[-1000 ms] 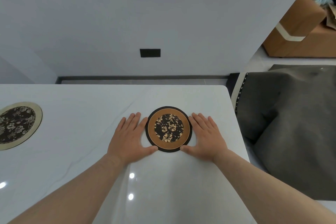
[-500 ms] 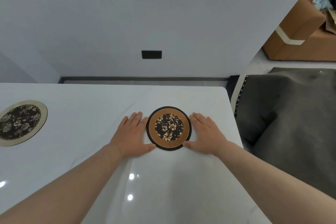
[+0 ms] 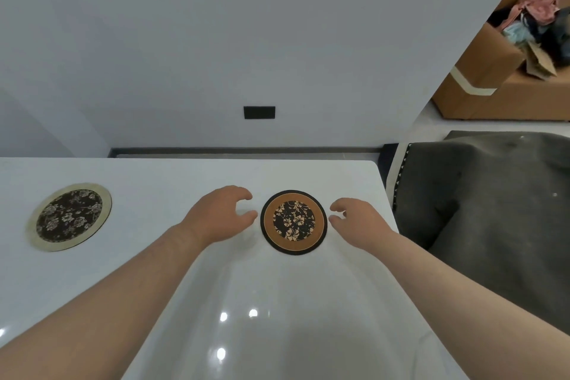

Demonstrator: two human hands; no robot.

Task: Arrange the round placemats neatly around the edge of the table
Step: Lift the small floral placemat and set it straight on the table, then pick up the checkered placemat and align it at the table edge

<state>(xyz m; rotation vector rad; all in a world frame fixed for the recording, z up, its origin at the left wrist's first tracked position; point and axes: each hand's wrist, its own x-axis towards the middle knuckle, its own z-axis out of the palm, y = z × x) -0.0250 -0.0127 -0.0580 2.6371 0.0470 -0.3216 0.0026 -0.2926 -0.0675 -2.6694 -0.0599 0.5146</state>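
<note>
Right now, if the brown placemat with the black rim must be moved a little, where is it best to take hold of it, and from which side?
Take the brown placemat at its thin black rim, from its left and right sides at once. It lies flat on the white table, so probably little can be pinched from above. The left hand and right hand hover open beside those sides, not touching it.

left hand: bare, no rings | right hand: bare | forearms: bare, no sleeves visible
</note>
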